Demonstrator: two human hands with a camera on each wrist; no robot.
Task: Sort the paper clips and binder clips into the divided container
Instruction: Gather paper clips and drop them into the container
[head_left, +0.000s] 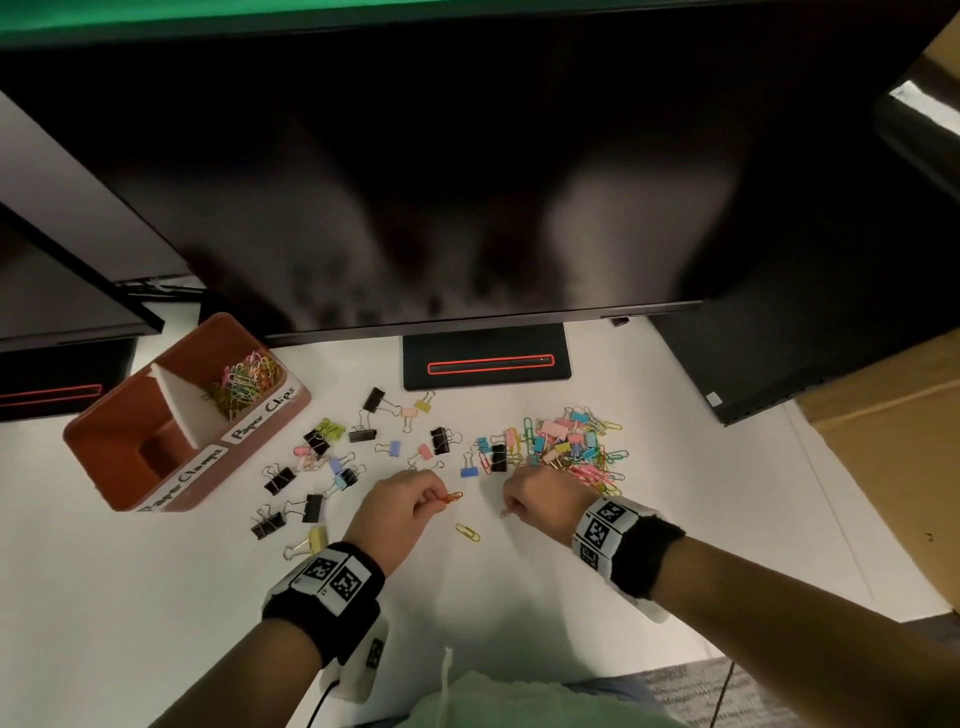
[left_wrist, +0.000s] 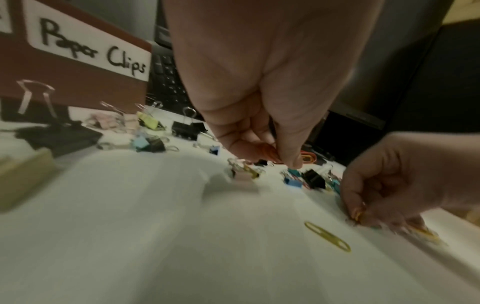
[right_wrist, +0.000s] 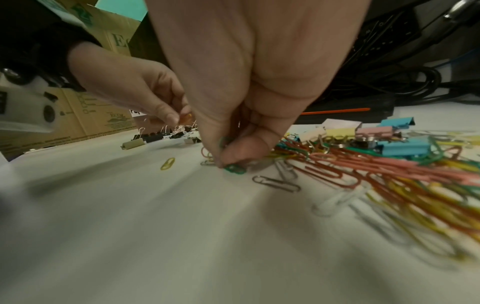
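Observation:
A red-brown divided container (head_left: 109, 431) stands at the left; its "Paper Clips" half holds coloured paper clips (head_left: 244, 382), and the label (left_wrist: 91, 53) shows close by. My left hand (head_left: 439, 500) pinches an orange paper clip (head_left: 452, 497) just above the table, also visible as the orange clip (left_wrist: 307, 158). My right hand (head_left: 509, 508) pinches a few paper clips at the table surface, among them a green clip (right_wrist: 235, 169). Between the hands lies a loose yellow paper clip (head_left: 467, 532). Binder clips (head_left: 317, 441) are scattered left of centre.
A mixed heap of paper clips and pastel binder clips (head_left: 571, 452) lies right of my right hand. A monitor stand (head_left: 488, 361) sits behind, the dark screen (head_left: 467, 182) overhanging. A cardboard box (head_left: 893, 415) stands at the right.

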